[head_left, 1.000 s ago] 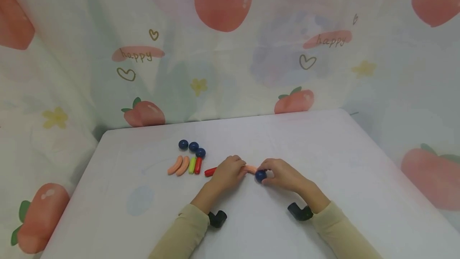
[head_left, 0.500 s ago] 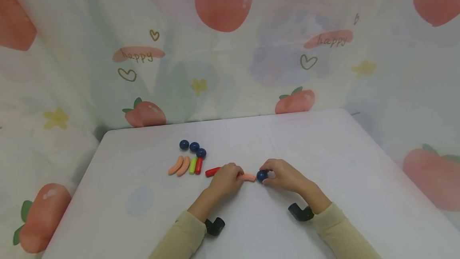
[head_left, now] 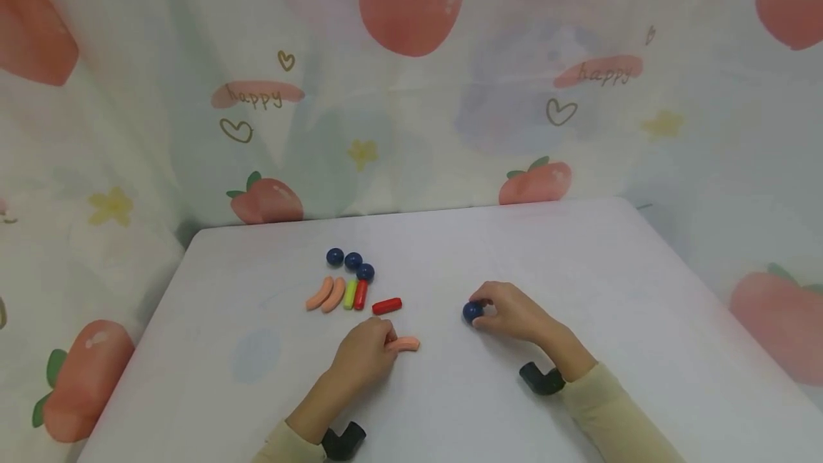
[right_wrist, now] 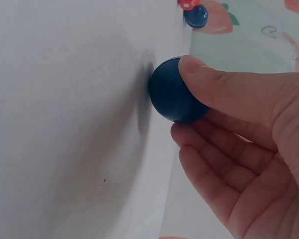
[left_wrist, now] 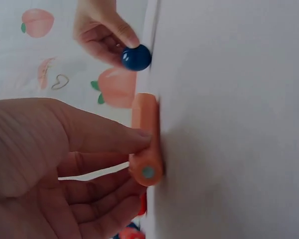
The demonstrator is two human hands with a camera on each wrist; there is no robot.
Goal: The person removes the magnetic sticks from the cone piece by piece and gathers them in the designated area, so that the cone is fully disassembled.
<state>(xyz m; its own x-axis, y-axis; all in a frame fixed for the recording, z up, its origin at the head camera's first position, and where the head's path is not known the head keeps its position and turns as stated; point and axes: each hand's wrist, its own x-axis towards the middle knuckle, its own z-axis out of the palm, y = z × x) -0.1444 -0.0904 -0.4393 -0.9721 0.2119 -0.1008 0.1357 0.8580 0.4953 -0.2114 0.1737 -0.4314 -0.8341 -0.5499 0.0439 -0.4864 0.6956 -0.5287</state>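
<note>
My left hand pinches a curved orange rod between thumb and fingers, low over the white table. In the left wrist view the orange rod shows a small grey disc at its near end. Farther right, my right hand holds a dark blue ball by thumb and fingertips. The right wrist view has this blue ball close to the table surface, with its shadow beside it. A short red rod lies alone beyond my left hand.
Back left on the table are several blue balls, two curved orange rods, a yellow-green rod and another red rod. A printed cloth hangs behind. Black wrist devices sit under both forearms.
My left hand has drawn the orange rod away from the blue ball, to the left and toward me, uncovering the lone red rod. My right hand keeps hold of the ball, nearly still.
</note>
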